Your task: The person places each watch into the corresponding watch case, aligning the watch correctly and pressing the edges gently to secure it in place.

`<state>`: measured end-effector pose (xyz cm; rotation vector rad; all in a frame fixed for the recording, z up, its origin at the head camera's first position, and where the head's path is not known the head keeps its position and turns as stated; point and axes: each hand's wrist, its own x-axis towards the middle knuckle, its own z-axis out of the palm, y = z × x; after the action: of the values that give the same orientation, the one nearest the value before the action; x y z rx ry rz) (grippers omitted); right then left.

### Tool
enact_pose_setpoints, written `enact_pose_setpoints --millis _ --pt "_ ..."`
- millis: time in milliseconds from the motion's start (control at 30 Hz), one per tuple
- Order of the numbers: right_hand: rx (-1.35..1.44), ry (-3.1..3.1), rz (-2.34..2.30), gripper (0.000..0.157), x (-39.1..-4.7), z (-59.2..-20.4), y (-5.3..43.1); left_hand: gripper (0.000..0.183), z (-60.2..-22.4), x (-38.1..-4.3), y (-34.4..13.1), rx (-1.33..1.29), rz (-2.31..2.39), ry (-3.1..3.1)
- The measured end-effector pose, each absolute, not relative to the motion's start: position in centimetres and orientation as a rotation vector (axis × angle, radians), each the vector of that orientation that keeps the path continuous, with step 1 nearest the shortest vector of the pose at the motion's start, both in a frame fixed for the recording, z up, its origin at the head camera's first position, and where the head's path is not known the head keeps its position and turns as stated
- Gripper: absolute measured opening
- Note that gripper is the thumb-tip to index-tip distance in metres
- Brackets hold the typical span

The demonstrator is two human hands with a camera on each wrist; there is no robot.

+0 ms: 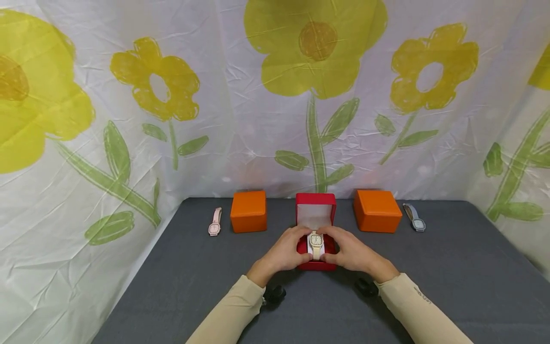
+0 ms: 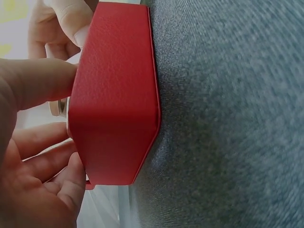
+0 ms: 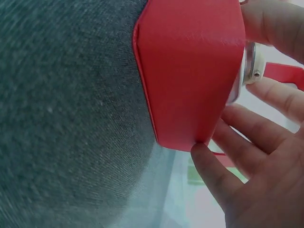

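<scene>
Cream watch (image 1: 315, 240), underside hidden, sits pinched in curled left hand (image 1: 285, 249) and right hand (image 1: 351, 249).

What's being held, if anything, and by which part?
The left hand and right hand surround the cream watch at its upper and lower ends, in the red box; whether gripped can't be told.

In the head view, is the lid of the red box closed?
No, the lid stands raised at the back of the red box, and the watch inside can be seen.
</scene>
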<state>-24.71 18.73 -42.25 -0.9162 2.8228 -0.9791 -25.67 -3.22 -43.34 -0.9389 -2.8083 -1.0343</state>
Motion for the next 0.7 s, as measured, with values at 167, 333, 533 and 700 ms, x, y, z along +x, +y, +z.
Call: enact_pose_setpoints --millis 167,333,533,700 --pt "-0.943 2.844 -1.020 0.058 -24.8 -41.9 19.1 0.056 -43.2 -25.4 -3.5 -0.925 -1.066 -2.786" --pt "-0.834 2.914 -1.175 0.053 -25.2 -41.2 19.6 0.058 -43.0 -25.0 -3.8 -0.890 -1.122 -2.773" --pt "-0.692 3.014 -1.425 0.048 -25.8 -40.6 19.6 0.063 -42.9 -24.4 -4.4 -0.760 -1.239 -2.826" --pt "-0.634 3.022 -1.432 0.073 -26.7 -39.9 19.5 0.069 -43.2 -24.1 -4.8 -0.622 -1.436 -2.863"
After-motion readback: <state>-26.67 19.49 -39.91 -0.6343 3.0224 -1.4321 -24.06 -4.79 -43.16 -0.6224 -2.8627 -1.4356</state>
